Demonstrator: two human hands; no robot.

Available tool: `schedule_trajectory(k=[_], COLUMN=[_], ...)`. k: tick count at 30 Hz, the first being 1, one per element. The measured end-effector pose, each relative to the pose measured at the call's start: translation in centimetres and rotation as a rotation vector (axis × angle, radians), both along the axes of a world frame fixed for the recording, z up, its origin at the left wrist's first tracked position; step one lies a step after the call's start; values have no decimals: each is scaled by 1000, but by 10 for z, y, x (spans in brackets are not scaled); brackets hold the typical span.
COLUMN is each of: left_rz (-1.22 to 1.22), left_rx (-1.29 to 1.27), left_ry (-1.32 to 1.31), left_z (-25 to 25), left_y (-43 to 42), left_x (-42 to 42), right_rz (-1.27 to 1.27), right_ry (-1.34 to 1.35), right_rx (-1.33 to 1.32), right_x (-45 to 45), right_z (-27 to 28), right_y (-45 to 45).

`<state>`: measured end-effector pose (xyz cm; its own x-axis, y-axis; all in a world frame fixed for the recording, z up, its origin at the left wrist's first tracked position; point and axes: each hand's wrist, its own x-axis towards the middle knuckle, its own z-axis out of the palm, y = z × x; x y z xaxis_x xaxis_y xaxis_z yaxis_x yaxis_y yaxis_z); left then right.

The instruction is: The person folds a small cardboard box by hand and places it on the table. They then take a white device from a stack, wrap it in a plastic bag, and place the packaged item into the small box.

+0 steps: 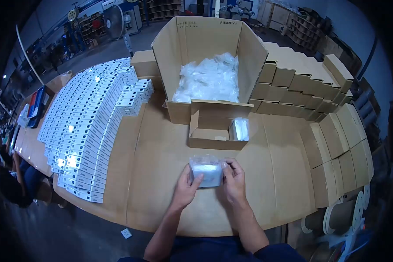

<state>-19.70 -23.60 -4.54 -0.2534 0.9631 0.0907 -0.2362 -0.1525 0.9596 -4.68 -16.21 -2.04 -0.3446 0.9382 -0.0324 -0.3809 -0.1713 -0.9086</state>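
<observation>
My left hand [187,187] and right hand [235,182] pinch a plastic-wrapped white box [209,174] — the bagging step, I judge; next move calls for flattening its loose film [204,159].

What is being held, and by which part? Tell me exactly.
A plastic-wrapped pack: the left hand grips its left side, thumb over the front; the right hand holds its upper right edge.

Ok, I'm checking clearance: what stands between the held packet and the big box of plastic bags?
In the head view, a small open carton, then bare cardboard nearer the packet.
</observation>
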Motion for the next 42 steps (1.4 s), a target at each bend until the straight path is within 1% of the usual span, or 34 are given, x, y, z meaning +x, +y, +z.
schedule_trajectory(k=[2, 4, 6, 7, 10, 11, 14, 15, 18, 19, 22, 23, 26, 27, 32, 34, 37, 39, 40, 41, 42], left_rz=[37, 50, 55, 58, 57, 61, 90, 111, 155, 166, 167, 159, 194, 195, 182, 197, 72, -7, -44, -83, -122], left_rx=[-86, -134, -118, -111, -125, -122, -138, -154, -159, -153, -161, -147, -159, -181, -214, -215, -98, -6, 40, -11, -44], left_ry=[-159, -280, -288, -292, -274, -283, -318, -332, -374, -388, -353, -353, -372, -393, -445, -439, -486, -225, -93, -155, -134], left_z=[0, 10, 11, 12, 5, 5, 5, 6, 12, 14, 10, 8, 7, 11, 2, 10, 39, 32, 31, 31, 25], left_y=[2, 2, 3, 4, 5, 5, 5, 6, 10, 11, 12, 12, 15, 15, 13, 12, 3, -2, -4, -6, -7], left_x=[4, 6, 7, 8, 9, 8, 9, 10, 9, 8, 6, 6, 11, 12, 5, 4, 3, -1, -3, -5, -9], right_rz=[13, 41, 40, 2, 17, -25, 48, 13, -138, -15, 273, 265, 242, 175, 246, 240, 215, 223, 224, 226, 230], right_ry=[34, 18, -28, -64, -315, -276, -359, -229, 49, 50, -377, -429, -527, -509, -578, -597, -566, -530, -527, -525, -523], right_rx=[52, 166, 233, 202, 180, 244, 151, 93, 289, 320, 647, 638, 632, 663, 599, 587, 562, 529, 573, 614, 655], right_x=[-3, -1, 0, 0, 5, 3, 12, 9, 0, 10, 27, 27, 25, 21, 21, 21, 24, 27, 28, 28, 29], right_z=[6, -2, -5, -5, 9, 5, 3, 6, 25, 22, 21, 21, 28, 35, 39, 36, 23, 21, 23, 26, 28], right_y=[-6, -9, -10, -10, -8, -7, -1, -2, -6, -5, 9, 10, 13, 11, 11, 12, 16, 19, 21, 23, 23])
